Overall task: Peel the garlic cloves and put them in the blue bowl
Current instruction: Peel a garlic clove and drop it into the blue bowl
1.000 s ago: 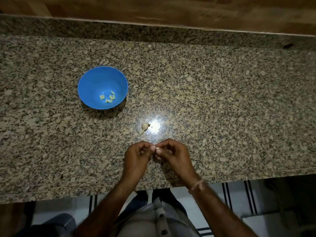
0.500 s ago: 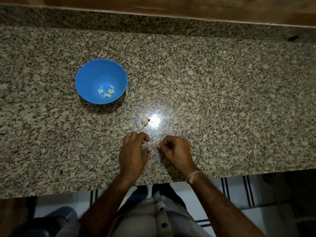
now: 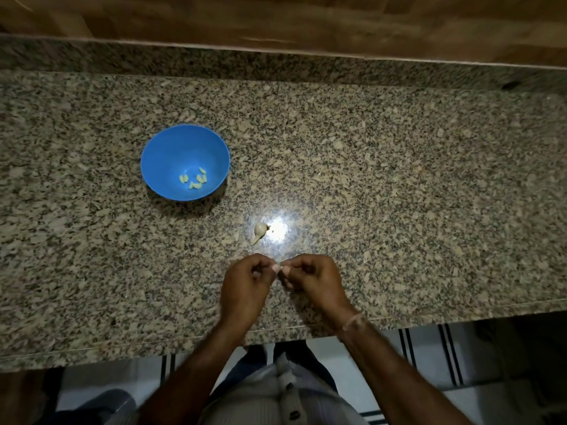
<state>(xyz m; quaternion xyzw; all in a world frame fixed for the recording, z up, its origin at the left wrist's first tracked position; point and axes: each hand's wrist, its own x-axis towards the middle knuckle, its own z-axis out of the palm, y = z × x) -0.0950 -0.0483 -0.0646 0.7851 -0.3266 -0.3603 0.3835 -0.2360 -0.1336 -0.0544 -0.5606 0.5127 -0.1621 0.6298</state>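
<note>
Firstly, at the left of the surface [image 3: 399, 179] stands the blue bowl [image 3: 171, 151], upright and open. It holds a small cluster of peeled cloves [image 3: 194, 180], five or so, lying loose on its floor toward the near right side. Nothing else is seen in it.

To the right of the bowl and nearer the person, an unpeeled garlic piece [image 3: 259, 230] lies on the surface, just beside a bright patch of glare. Its long axis runs on a diagonal, with the rounded body at the far right end and a thin tail pointing near and left, toward the left hand.

Further right and nearest the edge of the surface, the left hand [image 3: 245, 283] and right hand [image 3: 313, 280] are raised close together, with their fingers curled and their fingertips meeting. They pinch a held clove [image 3: 279, 267] between them, which is pale and too small for its skin to be judged. A thin band [image 3: 352, 322] sits on the right wrist.

The governing relation is as follows: the bowl lies far and left of the hands, well apart, and the left hand is the nearer of the two. By judgement, peeling of the held clove is under way, and delivery to the bowl will call for a reach forward and left, passing over or beside the garlic piece.
</note>
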